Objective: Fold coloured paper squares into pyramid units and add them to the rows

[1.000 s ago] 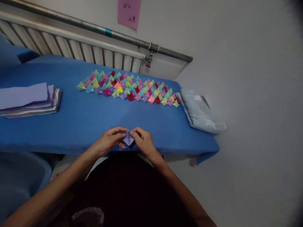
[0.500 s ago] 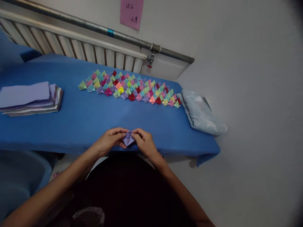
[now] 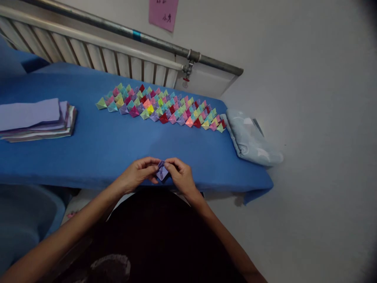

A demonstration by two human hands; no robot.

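A small purple folded paper piece [image 3: 161, 173] is held between my hands, close to the front edge of the blue-covered table. My left hand [image 3: 141, 173] pinches its left side with thumb and fingers. On its upper right side, my right hand [image 3: 180, 175] grips it between thumb and forefinger. Beyond my hands stand several rows of colourful folded paper boats [image 3: 163, 118], in green, pink, red, purple, yellow and blue.
A stack of purple and pale paper sheets [image 3: 29, 116] lies at the left on the blue tablecloth [image 3: 118, 141]. A folded grey-blue cloth [image 3: 250, 137] rests at the right end. Behind are a radiator [image 3: 94, 59] and pipe [image 3: 165, 46]. A blue chair [image 3: 23, 220] stands lower left.
The purple paper has turned slightly in my hands, and its upper part looks more opened out. My right hand has shifted a little to the right. The view has tilted slightly.
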